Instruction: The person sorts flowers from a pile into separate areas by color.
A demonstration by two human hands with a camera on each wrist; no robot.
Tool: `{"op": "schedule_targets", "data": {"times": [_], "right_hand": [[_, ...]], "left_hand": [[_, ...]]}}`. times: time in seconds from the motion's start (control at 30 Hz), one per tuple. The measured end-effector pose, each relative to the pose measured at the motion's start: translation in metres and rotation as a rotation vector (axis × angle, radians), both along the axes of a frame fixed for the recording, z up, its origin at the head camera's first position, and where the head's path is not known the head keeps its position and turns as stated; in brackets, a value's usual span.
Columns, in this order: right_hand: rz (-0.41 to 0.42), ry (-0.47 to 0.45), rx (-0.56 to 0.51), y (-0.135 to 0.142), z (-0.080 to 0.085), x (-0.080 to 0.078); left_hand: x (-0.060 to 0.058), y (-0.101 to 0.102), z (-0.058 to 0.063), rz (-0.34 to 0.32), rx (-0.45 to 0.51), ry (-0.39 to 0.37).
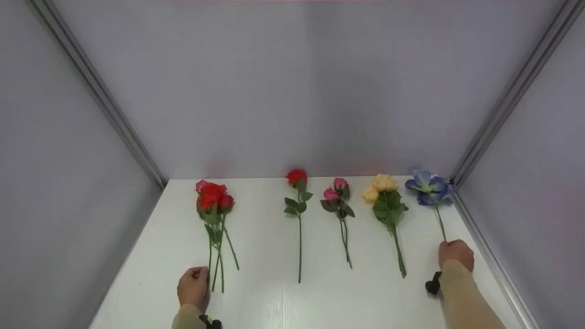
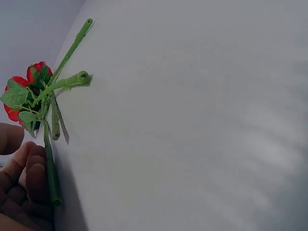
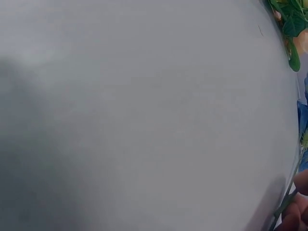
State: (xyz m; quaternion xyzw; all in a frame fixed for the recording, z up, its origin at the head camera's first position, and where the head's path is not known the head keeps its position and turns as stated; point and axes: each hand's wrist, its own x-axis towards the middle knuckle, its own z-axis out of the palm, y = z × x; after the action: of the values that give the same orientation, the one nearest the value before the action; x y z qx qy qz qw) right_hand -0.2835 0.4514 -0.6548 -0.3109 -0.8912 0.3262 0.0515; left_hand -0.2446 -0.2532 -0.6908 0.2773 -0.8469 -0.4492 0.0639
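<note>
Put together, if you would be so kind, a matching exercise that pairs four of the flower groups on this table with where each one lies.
Flowers:
1. blue flower
2. pink pair
3. red bunch
4. yellow bunch

Places:
A. between the single red rose and the yellow bunch
B. stem ends beside the left hand
C. between the pink pair and the blue flower
D. stem running down to the right hand

Right pairs: 1-D, 2-A, 3-B, 4-C
</note>
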Motion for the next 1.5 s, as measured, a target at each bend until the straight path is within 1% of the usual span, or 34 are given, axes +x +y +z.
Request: {"op": "schedule_targets", "data": {"times": [0.13, 0.2, 0.27, 0.37, 0.53, 0.6, 0.7, 0.8, 0.9, 0.97, 1.1, 1.17, 1.23, 1.3, 1.37, 1.43, 1.5], "right_hand": [[-0.009, 0.003, -0.011, 0.000, -0.002, 0.000], [-0.005, -0.002, -0.015, -0.001, -0.003, 0.000], [0.001, -0.009, -0.017, -0.002, -0.003, 0.000], [0.010, 0.009, -0.009, -0.003, -0.004, 0.001], [-0.016, 0.058, 0.034, -0.003, -0.004, 0.001], [-0.029, 0.075, 0.042, -0.004, -0.004, 0.002], [-0.043, 0.095, 0.035, -0.003, -0.004, 0.002], [-0.060, 0.118, 0.027, -0.002, -0.003, 0.004], [-0.070, 0.141, 0.020, -0.001, -0.001, 0.006], [-0.071, 0.158, 0.004, 0.000, 0.000, 0.008], [-0.076, 0.213, -0.014, -0.004, 0.006, 0.007], [-0.070, 0.247, -0.013, -0.010, 0.010, 0.005], [-0.057, 0.283, 0.002, -0.017, 0.015, 0.002], [-0.029, 0.324, 0.023, -0.027, 0.020, -0.002], [0.020, 0.369, 0.045, -0.040, 0.026, -0.005], [0.083, 0.414, 0.054, -0.055, 0.031, -0.008], [0.160, 0.438, 0.040, -0.074, 0.036, -0.010]], "left_hand": [[-0.003, 0.004, 0.004, -0.048, -0.045, -0.052], [-0.005, 0.007, 0.007, -0.077, -0.087, -0.072], [-0.008, 0.010, 0.010, -0.109, -0.130, -0.076], [-0.014, 0.016, 0.015, -0.157, -0.188, -0.076], [-0.022, 0.023, 0.022, -0.270, -0.298, -0.099], [-0.023, 0.024, 0.024, -0.300, -0.337, -0.113], [-0.023, 0.023, 0.029, -0.313, -0.368, -0.143], [-0.020, 0.019, 0.035, -0.297, -0.343, -0.150], [-0.017, 0.015, 0.043, -0.261, -0.256, -0.119], [-0.017, 0.014, 0.050, -0.232, -0.179, -0.071], [-0.021, 0.016, 0.064, -0.174, -0.001, 0.030], [-0.024, 0.020, 0.073, -0.131, 0.085, 0.083], [-0.026, 0.028, 0.083, -0.088, 0.191, 0.131], [-0.028, 0.038, 0.096, -0.053, 0.303, 0.174], [-0.031, 0.050, 0.107, -0.043, 0.410, 0.214], [-0.033, 0.064, 0.117, -0.056, 0.509, 0.246], [-0.034, 0.078, 0.125, -0.084, 0.581, 0.265]]}}
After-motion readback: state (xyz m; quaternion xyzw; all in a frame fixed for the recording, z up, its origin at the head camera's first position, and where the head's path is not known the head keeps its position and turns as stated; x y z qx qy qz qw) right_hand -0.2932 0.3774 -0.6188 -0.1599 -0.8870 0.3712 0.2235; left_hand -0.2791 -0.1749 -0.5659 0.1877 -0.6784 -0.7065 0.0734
